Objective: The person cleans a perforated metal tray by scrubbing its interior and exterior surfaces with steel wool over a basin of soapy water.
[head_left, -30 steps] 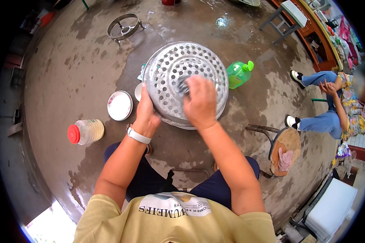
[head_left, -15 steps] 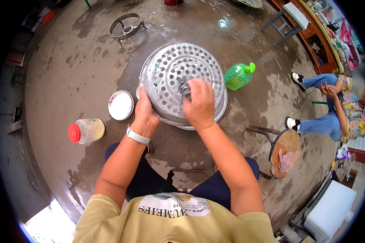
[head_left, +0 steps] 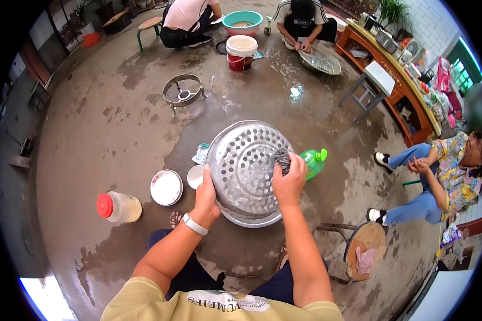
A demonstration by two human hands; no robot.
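A round aluminium steamer tray [head_left: 243, 174] full of holes is tilted in front of me, over a metal basin [head_left: 254, 222] whose rim shows below it. My left hand [head_left: 205, 199] grips the tray's left edge, thumb on top, with the other fingers hidden underneath. In my right hand [head_left: 289, 184] is a grey steel wool scourer [head_left: 281, 159], pressed on the tray's right side. Just beyond that hand stands a green pump bottle [head_left: 315, 163]. To the left of the tray are a small white dish [head_left: 195, 176] and stacked white plates [head_left: 166, 187].
A red-lidded jar [head_left: 120, 207] lies at left. Farther off are a metal ring stand [head_left: 182, 92], a red bucket [head_left: 241, 53] and a grey stool [head_left: 372, 85]. A round stool [head_left: 372, 241] with a pink cloth is at right. One person sits at right; two others crouch at the back.
The scourer has moved from the tray's middle to its right side. My view has tilted up, bringing the people and bucket at the back into sight. The left hand keeps its hold.
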